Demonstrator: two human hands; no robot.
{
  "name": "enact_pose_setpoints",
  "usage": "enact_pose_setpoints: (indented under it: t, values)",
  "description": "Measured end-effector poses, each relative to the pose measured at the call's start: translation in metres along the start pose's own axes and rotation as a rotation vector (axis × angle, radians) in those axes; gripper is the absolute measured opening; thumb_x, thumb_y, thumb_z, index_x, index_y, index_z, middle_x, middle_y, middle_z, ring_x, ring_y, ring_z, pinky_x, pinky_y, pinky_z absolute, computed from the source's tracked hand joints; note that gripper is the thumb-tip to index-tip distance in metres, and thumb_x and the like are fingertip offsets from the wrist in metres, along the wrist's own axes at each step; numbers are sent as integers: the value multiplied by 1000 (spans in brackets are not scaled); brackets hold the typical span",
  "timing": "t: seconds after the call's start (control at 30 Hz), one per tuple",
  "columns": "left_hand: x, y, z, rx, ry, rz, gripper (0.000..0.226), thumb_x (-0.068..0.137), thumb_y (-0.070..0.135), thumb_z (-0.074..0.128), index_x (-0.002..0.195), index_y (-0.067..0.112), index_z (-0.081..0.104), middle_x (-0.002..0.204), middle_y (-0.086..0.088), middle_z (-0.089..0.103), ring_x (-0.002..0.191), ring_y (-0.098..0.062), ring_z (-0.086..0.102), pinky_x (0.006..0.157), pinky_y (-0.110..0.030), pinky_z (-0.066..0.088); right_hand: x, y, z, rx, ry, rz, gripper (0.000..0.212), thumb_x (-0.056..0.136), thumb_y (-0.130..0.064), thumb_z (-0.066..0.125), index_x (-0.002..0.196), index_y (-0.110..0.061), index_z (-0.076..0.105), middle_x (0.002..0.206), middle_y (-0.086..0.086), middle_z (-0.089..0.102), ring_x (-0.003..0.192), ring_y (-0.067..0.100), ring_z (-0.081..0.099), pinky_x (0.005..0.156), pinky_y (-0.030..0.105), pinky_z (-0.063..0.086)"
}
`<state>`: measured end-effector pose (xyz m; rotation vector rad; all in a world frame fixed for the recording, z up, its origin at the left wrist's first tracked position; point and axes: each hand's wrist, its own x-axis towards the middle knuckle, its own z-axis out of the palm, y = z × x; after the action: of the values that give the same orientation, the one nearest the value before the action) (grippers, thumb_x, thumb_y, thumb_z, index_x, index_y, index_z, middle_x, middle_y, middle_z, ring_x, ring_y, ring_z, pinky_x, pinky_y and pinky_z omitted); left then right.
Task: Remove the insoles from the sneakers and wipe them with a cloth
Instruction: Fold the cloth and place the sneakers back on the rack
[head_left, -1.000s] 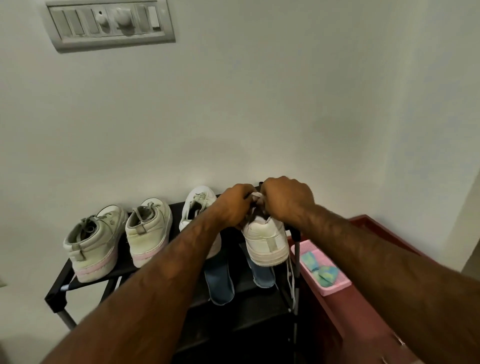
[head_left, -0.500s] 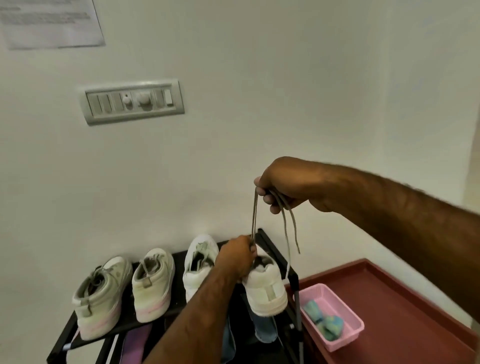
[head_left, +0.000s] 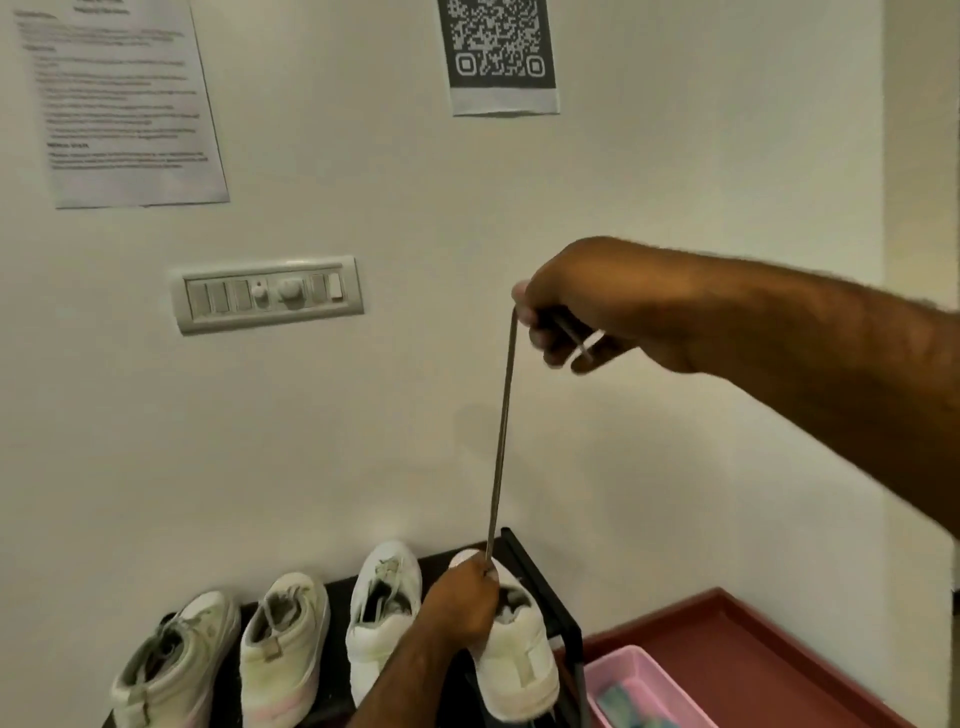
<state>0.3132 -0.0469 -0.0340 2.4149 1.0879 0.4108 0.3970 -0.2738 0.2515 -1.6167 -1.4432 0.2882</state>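
The lace (head_left: 500, 441) runs almost straight up from the rightmost sneaker (head_left: 519, 649), taut between the two hands, so its long axis is close to vertical and leans slightly rightward toward the top. The right hand (head_left: 582, 312) is clenched on the lace's upper end, high above the sneaker and level with the switch panel (head_left: 267, 293) on the wall; a short tail of lace crosses its curled fingers. The left hand (head_left: 460, 603) is closed over the sneaker's throat where the lace emerges, pinning the shoe to the black rack (head_left: 550, 587) (whether it pinches the lace itself or only presses the upper, I cannot tell). The insole sits down inside that sneaker, under the left hand and hidden, so the left hand is far nearer to it. Left of this sneaker stand its pair (head_left: 382, 618) and two more shoes (head_left: 234, 654). Right of it, beyond the rack's upright bar, a pink basket (head_left: 628, 670) holding a bluish cloth (head_left: 631, 706) rests on the red surface (head_left: 769, 654). Only that bar crowds a rightward lift.
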Motion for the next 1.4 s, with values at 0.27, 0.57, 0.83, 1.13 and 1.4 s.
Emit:
enact_pose_setpoints:
  t: [0.27, 0.57, 0.83, 1.13, 1.4]
  values:
    - [-16, 2, -10, -558, -74, -182, 69, 103, 65, 31, 79, 9, 62, 71, -9, 61, 56, -17, 53, 59, -27, 43, 10, 35, 28, 216, 175, -140, 27, 105, -31, 47, 88, -23, 68, 103, -5, 71, 94, 13, 72, 68, 28, 60]
    - [4, -16, 10, -385, -26, -86, 29, 87, 42, 73, 92, 18, 58, 103, -8, 69, 94, -26, 66, 75, -38, 54, 25, 78, 67, 290, 65, -84, 32, 107, -27, 42, 88, -19, 66, 107, 5, 77, 93, 18, 76, 74, 30, 62]
    - [3, -16, 4, -317, -76, 9, 23, 88, 15, 76, 78, 10, 56, 75, -7, 60, 68, -15, 54, 58, -21, 46, 43, 125, 112, 300, -5, 65, 27, 105, -19, 44, 89, -12, 65, 93, 9, 70, 84, 28, 73, 73, 35, 61]
    - [7, -20, 6, -231, -54, 48, 10, 89, -1, 64, 84, 5, 57, 84, -14, 60, 78, -23, 56, 69, -37, 52, 74, 166, 149, 249, 67, 160, 17, 94, -17, 58, 85, -14, 72, 82, 1, 70, 67, 14, 62, 61, 26, 49]
    - [18, -19, 14, -117, 22, -30, 5, 92, 8, 55, 91, 4, 59, 93, -14, 66, 82, -26, 59, 84, -44, 58, 106, 107, 112, 268, 252, 52, 25, 99, -8, 46, 100, 1, 69, 93, 12, 71, 72, 19, 77, 70, 31, 64]
